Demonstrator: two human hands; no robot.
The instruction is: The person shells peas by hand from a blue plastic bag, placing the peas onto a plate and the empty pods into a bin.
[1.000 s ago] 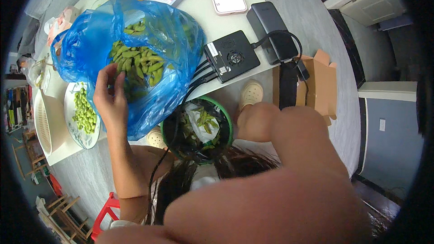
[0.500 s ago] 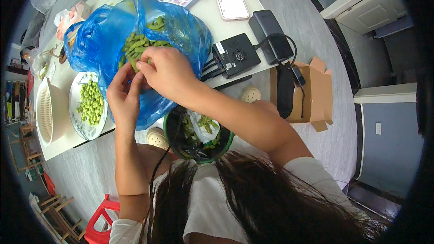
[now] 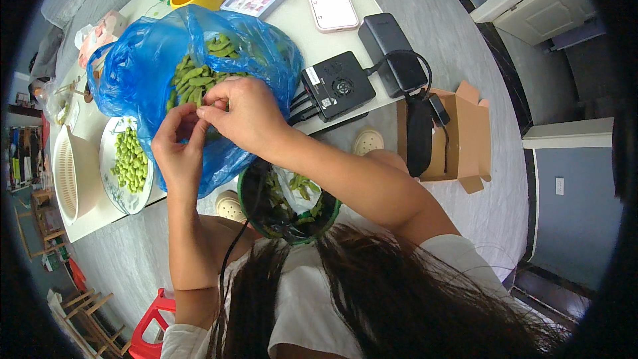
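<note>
Table [image 3: 325,43] under bag [image 3: 153,60], floor [image 3: 465,46] perhaps marbled.

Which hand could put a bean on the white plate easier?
Probably the left hand: it's nearer the plate of shelled green beans, which sits to its left. The right hand is farther away.

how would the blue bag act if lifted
The blue bag would probably sag and crumple, since its thin film is wrinkled. The pods heaped loose inside would likely shift, and some might spill through its open mouth.
</note>
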